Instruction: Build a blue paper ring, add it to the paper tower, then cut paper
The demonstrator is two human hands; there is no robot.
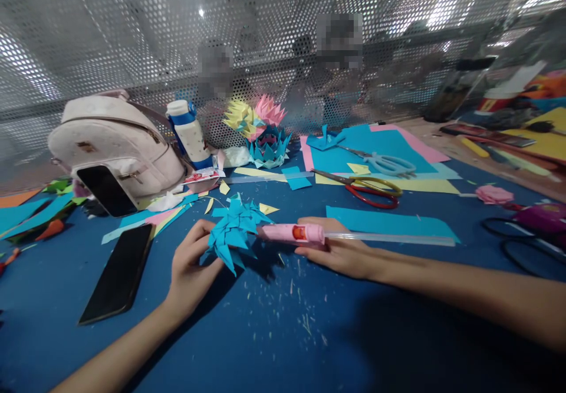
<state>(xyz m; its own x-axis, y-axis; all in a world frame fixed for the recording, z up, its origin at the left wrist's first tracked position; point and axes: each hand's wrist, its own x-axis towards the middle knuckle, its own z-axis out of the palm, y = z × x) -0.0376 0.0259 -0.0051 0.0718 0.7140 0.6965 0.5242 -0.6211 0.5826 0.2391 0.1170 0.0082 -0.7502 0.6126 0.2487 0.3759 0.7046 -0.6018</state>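
My left hand point(193, 263) is closed around one side of a spiky blue folded-paper flower point(236, 228), held a little above the table. My right hand point(338, 248) grips a pink hot glue gun point(289, 233), its fingers partly hidden behind the body. A long clear glue stick point(393, 238) sticks out of the gun's back end to the right. The gun's nose points left at the flower; whether it touches the paper I cannot tell. Behind my right wrist lies a blue paper strip point(393, 220).
Yellow-and-red-handled scissors point(371, 193) and light-blue scissors point(389, 164) lie behind my right hand near blue paper sheets point(398, 142). Finished paper flowers point(267, 148), a bottle point(189, 136) and a backpack point(106, 127) line the back. A black phone point(119, 272) lies at left.
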